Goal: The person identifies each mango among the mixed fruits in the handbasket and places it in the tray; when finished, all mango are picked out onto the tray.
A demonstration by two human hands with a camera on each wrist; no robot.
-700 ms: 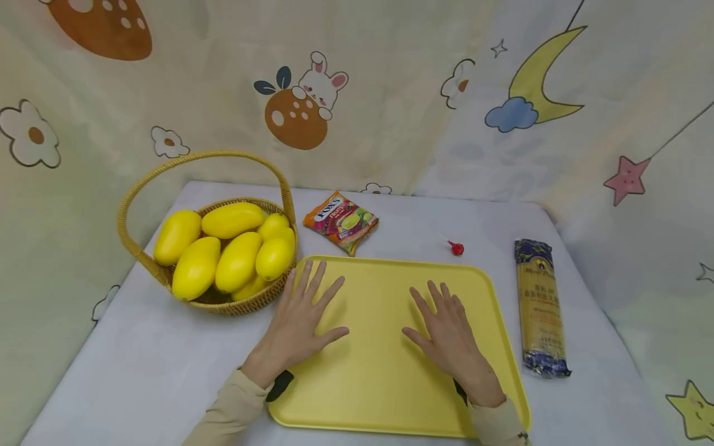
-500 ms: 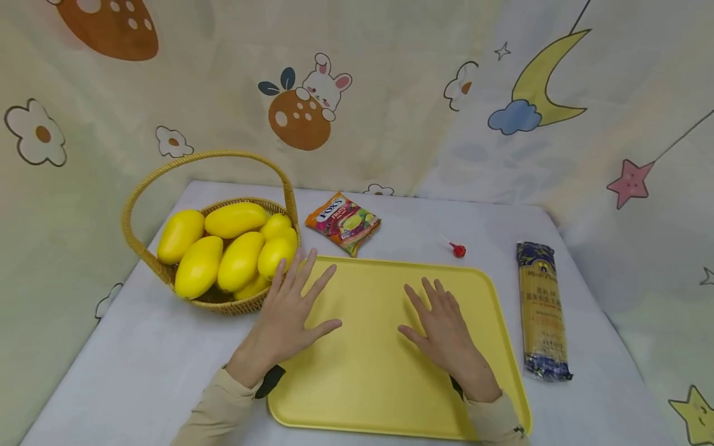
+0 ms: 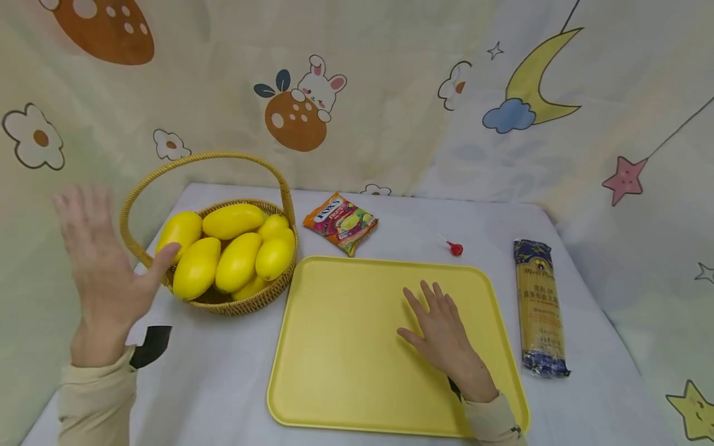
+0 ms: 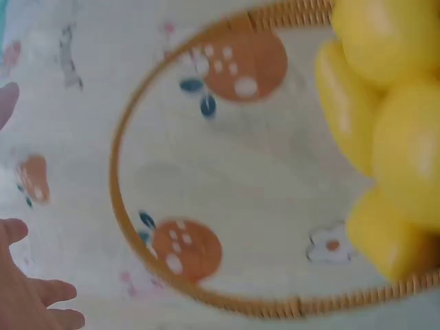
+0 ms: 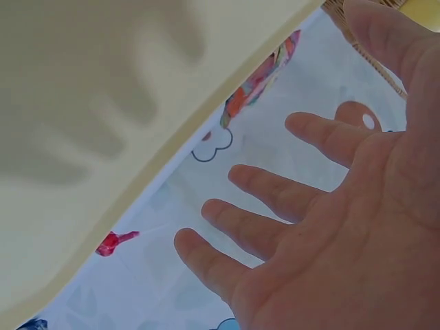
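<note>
My left hand [image 3: 103, 275] is raised at the far left in the head view, fingers spread and slightly blurred, holding nothing. Beside it stands a wicker basket [image 3: 262, 298] with a tall arched handle, filled with several yellow mangoes [image 3: 196, 267]. The left wrist view shows the basket handle [image 4: 115, 165] and, at the left edge, some fingertips. Above the yellow tray [image 3: 346, 347] hovers my right hand [image 3: 443, 334], its fingers spread and nothing in its grasp. In the right wrist view its palm [image 5: 344, 247] is visible, and finger shadows fall on the tray [image 5: 62, 82].
Behind the tray lie an orange Fox's candy bag [image 3: 341, 222] and a red lollipop [image 3: 455, 249]. A long packet of spaghetti [image 3: 540, 310] lies to the tray's right. A printed cloth [image 3: 390, 93] hangs behind and around the white table [image 3: 223, 365].
My left hand has swung up and left, away from the tray's left edge to beside the basket. The right hand has barely moved, and the objects stay where they were.
</note>
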